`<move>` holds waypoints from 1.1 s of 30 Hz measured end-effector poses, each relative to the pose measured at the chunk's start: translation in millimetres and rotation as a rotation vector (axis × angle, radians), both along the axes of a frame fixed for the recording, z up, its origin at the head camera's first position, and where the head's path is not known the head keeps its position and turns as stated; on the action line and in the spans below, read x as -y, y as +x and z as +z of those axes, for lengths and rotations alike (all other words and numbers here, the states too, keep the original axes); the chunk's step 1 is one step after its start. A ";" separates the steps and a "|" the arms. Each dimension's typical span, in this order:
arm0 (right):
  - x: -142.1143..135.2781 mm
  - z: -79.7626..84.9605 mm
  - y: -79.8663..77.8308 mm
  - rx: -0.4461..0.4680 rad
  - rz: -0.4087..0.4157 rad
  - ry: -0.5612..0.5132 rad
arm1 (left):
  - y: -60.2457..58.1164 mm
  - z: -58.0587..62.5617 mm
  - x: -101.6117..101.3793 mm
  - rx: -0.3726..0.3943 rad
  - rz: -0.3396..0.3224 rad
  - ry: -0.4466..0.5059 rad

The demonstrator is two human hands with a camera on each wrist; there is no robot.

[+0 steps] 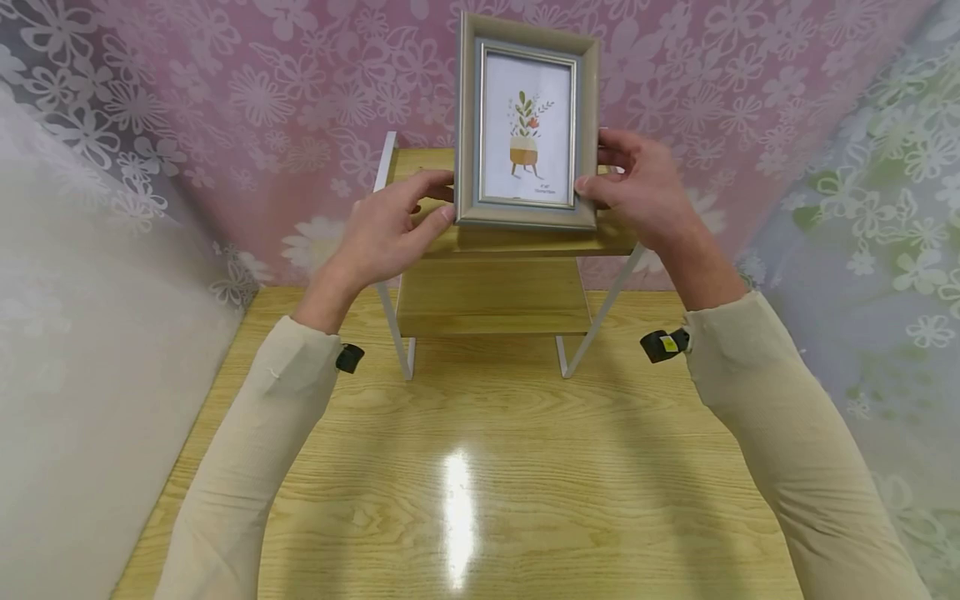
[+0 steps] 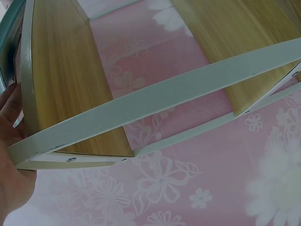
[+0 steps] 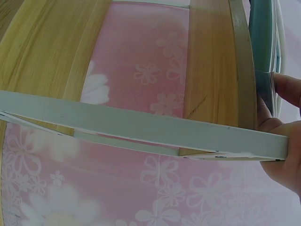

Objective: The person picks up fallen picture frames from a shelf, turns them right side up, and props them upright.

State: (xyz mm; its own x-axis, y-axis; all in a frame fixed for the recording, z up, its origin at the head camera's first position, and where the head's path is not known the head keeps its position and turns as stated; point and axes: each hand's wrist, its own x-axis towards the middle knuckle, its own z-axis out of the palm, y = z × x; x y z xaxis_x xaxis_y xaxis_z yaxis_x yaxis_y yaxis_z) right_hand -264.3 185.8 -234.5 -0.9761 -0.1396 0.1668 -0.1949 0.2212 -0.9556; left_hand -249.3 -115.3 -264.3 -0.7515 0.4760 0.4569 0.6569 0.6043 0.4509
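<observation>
A picture frame (image 1: 528, 215) with a beige border and a plant print stands nearly upright at the top of a small wooden shelf unit (image 1: 480, 243). My left hand (image 1: 390, 223) holds its left edge low down, thumb at the lower corner and the other fingertips partly hidden. At the opposite edge my right hand (image 1: 647, 187) grips it, with the thumb on the front border and fingers reaching behind. In the right wrist view, the frame's side (image 3: 263, 42) shows between thumb and fingers. The left wrist view catches only a sliver of the frame (image 2: 8, 52).
The unit has white metal legs (image 1: 613, 296) and a lower wooden board (image 1: 491, 296). Behind it rises a pink flowered wall (image 1: 315, 75). Pale walls flank both sides, and a glossy wood-grain floor (image 1: 540, 467) lies in front.
</observation>
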 end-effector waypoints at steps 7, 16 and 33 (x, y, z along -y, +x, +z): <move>-1.1 -0.4 -0.6 0.004 -0.005 0.018 | 0.7 0.3 -0.2 -0.017 -0.004 0.007; -1.6 -0.5 0.1 -0.004 -0.011 0.033 | 2.0 0.4 -0.5 -0.026 0.012 -0.001; -3.7 -0.6 0.5 -0.017 0.034 -0.037 | 0.8 1.1 -0.3 0.000 0.023 0.053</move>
State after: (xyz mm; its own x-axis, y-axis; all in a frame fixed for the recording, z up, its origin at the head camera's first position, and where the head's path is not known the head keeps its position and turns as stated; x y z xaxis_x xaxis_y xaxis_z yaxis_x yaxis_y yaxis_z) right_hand -263.9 189.5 -235.1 -0.9678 -0.1660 0.1891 -0.2181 0.1786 -0.9595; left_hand -248.5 -115.0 -263.2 -0.7620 0.4339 0.4807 0.6430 0.5946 0.4827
